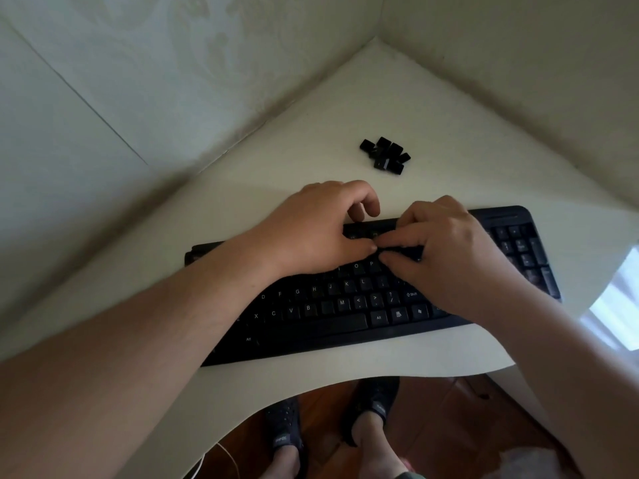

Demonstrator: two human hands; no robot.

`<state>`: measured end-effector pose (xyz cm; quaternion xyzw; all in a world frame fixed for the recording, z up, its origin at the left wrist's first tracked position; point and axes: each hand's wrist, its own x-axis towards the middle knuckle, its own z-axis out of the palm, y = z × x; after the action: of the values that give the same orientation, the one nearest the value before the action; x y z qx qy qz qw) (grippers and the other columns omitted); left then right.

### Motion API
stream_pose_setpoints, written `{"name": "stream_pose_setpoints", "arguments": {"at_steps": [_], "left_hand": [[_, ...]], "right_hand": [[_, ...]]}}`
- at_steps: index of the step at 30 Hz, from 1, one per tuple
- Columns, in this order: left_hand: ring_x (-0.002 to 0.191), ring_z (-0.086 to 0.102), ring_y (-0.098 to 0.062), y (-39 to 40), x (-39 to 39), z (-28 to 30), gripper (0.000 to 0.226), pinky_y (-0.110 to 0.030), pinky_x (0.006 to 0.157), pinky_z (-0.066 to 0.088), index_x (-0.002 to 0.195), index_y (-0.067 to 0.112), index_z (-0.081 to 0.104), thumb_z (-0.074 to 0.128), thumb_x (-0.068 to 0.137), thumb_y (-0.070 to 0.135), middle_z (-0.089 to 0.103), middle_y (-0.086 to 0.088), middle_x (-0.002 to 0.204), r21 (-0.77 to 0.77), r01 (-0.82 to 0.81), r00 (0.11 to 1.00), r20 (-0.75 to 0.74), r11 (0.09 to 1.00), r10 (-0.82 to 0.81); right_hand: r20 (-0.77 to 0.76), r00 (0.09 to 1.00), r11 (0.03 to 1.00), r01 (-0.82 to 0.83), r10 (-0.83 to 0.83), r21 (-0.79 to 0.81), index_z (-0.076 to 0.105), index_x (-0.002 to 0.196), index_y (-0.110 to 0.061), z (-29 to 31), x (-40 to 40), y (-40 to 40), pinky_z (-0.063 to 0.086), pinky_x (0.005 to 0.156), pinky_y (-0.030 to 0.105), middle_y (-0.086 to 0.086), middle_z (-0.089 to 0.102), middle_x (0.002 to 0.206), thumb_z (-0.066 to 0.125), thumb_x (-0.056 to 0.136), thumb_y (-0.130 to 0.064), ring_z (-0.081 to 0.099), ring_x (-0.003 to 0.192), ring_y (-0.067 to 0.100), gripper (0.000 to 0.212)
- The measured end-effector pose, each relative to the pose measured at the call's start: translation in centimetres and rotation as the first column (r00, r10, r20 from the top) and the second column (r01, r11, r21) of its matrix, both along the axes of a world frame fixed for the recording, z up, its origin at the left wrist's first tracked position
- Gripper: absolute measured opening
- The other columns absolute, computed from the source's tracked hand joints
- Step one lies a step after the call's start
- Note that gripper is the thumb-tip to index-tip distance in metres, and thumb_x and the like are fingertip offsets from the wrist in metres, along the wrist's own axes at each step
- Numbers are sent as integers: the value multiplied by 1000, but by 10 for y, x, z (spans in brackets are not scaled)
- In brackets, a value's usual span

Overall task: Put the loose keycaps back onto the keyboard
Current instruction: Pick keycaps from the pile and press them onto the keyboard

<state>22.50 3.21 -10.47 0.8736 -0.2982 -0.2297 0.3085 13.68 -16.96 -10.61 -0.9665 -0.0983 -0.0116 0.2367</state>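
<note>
A: Why did your left hand (311,229) and right hand (446,243) meet over the upper rows of the keyboard (345,305)?

B: Your fingertips came together there, probably to seat one keycap; the cap itself was hidden, so I cannot tell what either hand gripped.

A: And the rest?

B: The loose keycaps (384,155) lay in a heap on the surface (432,108), beyond your hands, within easy reach.

your left hand (313,229) and right hand (446,250) sit side by side, thumb tips nearly touching. both forearms reach in from the near corners, bare. the fingers (371,202) of each hand are curled downward.
</note>
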Motion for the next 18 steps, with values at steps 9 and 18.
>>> {"name": "stream_pose_setpoints", "arguments": {"at_steps": [9, 18], "left_hand": [[102, 59, -5, -1, 3, 2, 48, -28, 84, 48, 119, 40, 56, 86, 80, 40, 61, 21, 107, -17, -40, 994, -103, 999, 38], [97, 61, -6, -1, 6, 2, 53, -28, 82, 51, 120, 42, 54, 87, 78, 41, 62, 20, 105, -19, -29, 989, -145, 999, 26]], "right_hand": [[-27, 994, 994, 103, -102, 42, 80, 95, -30, -2, -4, 8, 34, 77, 9, -13, 63, 71, 80, 80, -24, 54, 80, 17, 16], [95, 995, 1000, 16, -15, -13, 79, 96, -30, -12, -5, 4, 53, 68, 48, -11, 65, 77, 68, 87, -32, 55, 84, 24, 14]]}}
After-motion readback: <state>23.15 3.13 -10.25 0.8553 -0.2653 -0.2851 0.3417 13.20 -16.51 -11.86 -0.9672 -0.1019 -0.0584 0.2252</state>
